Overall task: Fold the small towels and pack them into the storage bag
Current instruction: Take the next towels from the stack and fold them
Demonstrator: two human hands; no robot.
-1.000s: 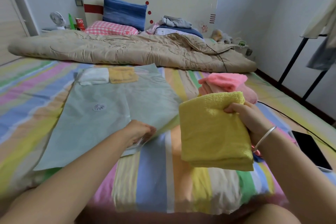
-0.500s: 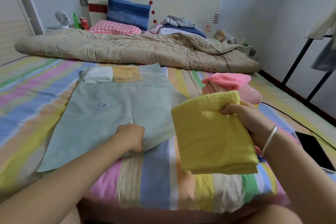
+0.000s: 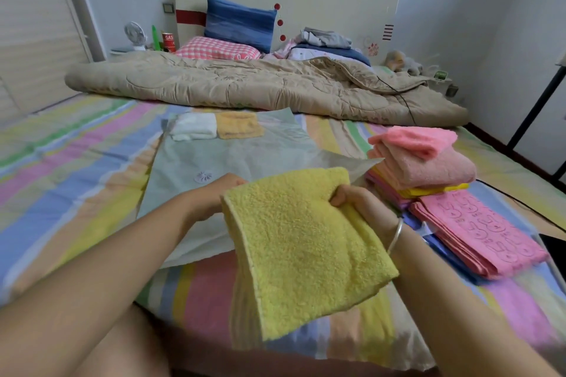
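Observation:
My right hand [image 3: 358, 205] grips a folded yellow towel [image 3: 303, 251] by its far edge and holds it above the bed's near side. The pale green storage bag [image 3: 220, 156] lies flat on the striped sheet. A folded white towel [image 3: 193, 129] and an orange towel [image 3: 239, 128] lie inside at its far end. My left hand [image 3: 211, 199] pinches the bag's near edge, with the fingertips hidden behind the yellow towel. The bag's upper layer is raised toward the right. A stack of folded pink towels [image 3: 428, 165] and a pink bunny-pattern towel [image 3: 481, 232] lie at the right.
A beige quilt [image 3: 260, 86] lies rolled across the bed behind the bag, with pillows [image 3: 239, 24] at the headboard. A dark phone [image 3: 556, 246] rests at the right edge. A black rack leg [image 3: 536, 101] stands beside the bed.
My right hand has brought the yellow towel left and lower, toward the bag's near edge. My left hand has lifted the bag's upper layer, so its right corner stands up.

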